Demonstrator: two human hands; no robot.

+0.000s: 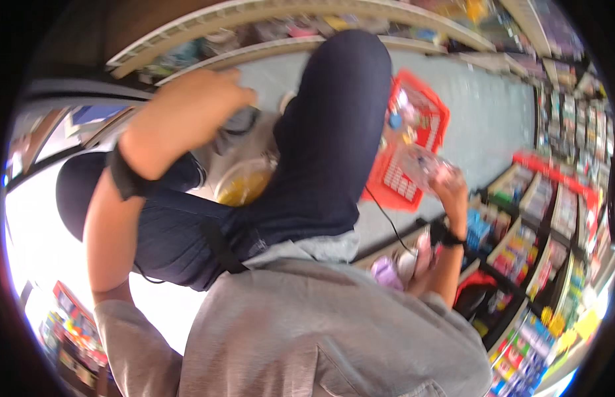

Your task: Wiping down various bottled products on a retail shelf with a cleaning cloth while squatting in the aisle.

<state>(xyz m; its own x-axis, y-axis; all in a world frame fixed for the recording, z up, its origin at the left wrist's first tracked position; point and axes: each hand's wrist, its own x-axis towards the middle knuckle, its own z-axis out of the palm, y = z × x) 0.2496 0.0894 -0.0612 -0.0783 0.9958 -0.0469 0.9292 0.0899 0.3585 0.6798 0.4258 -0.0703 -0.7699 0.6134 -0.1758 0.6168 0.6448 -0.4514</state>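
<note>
My right hand (446, 185) is closed on a clear plastic item (416, 162), perhaps a package or container. It is over the near side of a red shopping basket (445, 126) standing on the floor beyond my raised knee. Several small items lie in the basket, among them a round blue one (395, 120). Smeared by motion, my left hand (211, 99) is over the floor to the left of my knee. Its fingers cannot be made out. Close below it lies a dark grey thing (240, 122) of unclear kind.
A round tub with yellow contents (244, 188) sits between my legs. Stocked shelves (287, 43) run along the far side, and more shelves (519, 251) line the right. A thin black cable (387, 215) hangs near the basket. Pale floor (489, 112) stretches off to the right.
</note>
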